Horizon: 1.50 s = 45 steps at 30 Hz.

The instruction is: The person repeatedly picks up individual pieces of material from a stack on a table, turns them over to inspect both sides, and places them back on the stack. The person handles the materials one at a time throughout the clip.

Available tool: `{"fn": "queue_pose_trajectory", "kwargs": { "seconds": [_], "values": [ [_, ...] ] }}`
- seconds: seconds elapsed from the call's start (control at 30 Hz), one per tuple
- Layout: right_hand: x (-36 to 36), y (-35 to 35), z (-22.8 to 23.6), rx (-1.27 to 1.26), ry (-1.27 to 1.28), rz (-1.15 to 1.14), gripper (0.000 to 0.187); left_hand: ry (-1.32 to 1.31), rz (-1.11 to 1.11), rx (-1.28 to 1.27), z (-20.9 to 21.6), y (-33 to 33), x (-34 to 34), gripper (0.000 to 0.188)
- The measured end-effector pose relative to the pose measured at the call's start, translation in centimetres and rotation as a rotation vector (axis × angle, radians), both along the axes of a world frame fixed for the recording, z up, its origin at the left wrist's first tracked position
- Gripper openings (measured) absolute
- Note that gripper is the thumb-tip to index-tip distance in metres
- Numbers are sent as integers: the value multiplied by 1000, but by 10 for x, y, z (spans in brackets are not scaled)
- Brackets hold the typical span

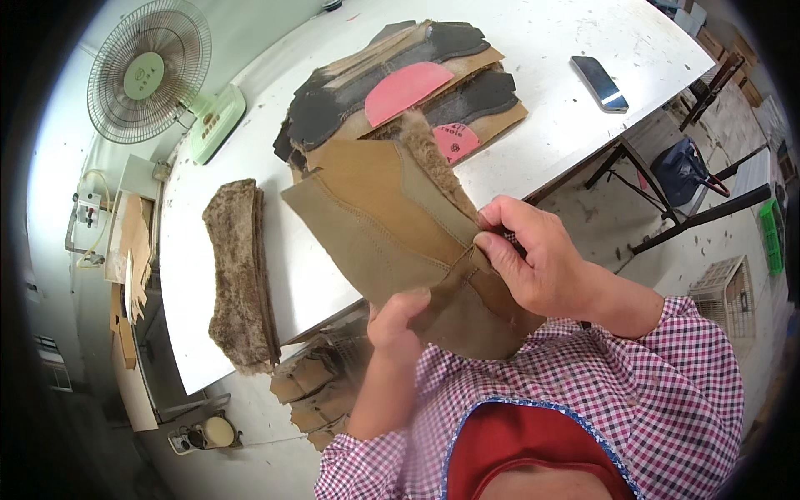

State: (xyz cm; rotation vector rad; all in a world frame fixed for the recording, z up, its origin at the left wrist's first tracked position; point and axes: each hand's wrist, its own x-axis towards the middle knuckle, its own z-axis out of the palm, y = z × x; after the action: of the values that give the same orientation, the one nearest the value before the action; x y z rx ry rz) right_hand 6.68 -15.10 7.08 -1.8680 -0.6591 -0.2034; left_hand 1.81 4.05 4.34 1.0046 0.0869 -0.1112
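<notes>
L hand (397, 321) & R hand (533, 257) holding stitched brn piece (379, 208), fur stack (237, 279) on wht table (542, 50), fan (145, 77)

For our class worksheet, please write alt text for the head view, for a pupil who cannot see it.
A person's right hand pinches a stitched olive and tan piece with fuzzy brown trim; the left hand holds its near edge. On the white table lie a fuzzy brown stack, a pile of dark and tan pieces with pink shapes, and a phone.

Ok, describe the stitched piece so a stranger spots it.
Find the white table, then its near edge. There, the left hand and right hand hold the stitched olive-and-tan piece. Unlike the brown furry stack, it shows seams, with fur along one edge only.
</notes>
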Motion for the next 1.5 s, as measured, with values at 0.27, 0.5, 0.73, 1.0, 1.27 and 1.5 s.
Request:
{"fn": "queue_pose_trajectory", "kwargs": {
  "seconds": [0.27,0.5,0.73,1.0,1.27,1.5],
  "values": [
    [13,3,-1,49,23,-33,5,-115,5,245,0,-6,-8,49],
    [13,4,5,35,101,15,5,-145,8,332,-5,3,-7,46],
    [24,-8,5,10,109,84,4,-132,-156,-69,-1,13,-11,56],
    [19,-10,15,-87,56,88,5,-95,64,228,3,3,6,33],
    [20,-17,9,-111,-129,167,12,-240,-32,-93,4,27,-3,57],
    [10,-16,-18,-72,-229,267,16,-112,120,-462,-17,31,17,47]
  ]
}}
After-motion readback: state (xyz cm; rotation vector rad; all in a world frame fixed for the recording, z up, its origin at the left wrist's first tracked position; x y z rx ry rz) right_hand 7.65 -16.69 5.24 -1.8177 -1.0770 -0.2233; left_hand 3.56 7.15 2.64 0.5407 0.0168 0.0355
